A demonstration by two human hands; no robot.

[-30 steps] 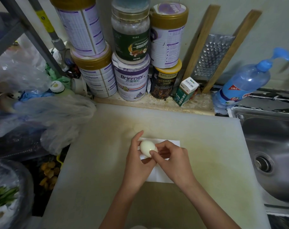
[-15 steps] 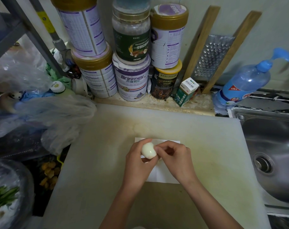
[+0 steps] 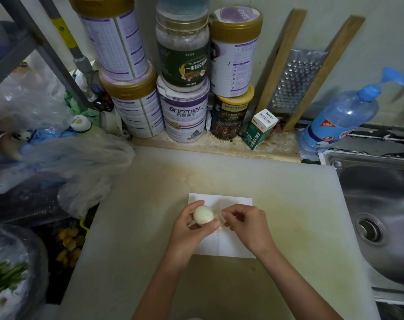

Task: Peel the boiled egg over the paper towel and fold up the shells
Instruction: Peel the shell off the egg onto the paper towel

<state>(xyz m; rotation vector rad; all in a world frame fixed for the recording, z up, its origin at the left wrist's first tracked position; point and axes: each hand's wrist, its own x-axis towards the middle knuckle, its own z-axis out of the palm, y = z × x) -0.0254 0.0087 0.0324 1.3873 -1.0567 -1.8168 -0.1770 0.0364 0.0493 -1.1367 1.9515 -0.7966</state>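
White cutting board [image 3: 289, 204] spans the counter just left of the sink [image 3: 381, 204], and the paper towel [image 3: 233, 202] lies flat near the board's middle. Directly above the towel, the left hand [image 3: 189, 229] is closed around the boiled egg [image 3: 203, 214], whose exposed face appears bare white, while the right hand [image 3: 245, 225] pinches what appears to be a shell fragment [image 3: 219, 215] just beside the egg. This position is judged deliberate: any loosened shell drops onto the towel for later folding.
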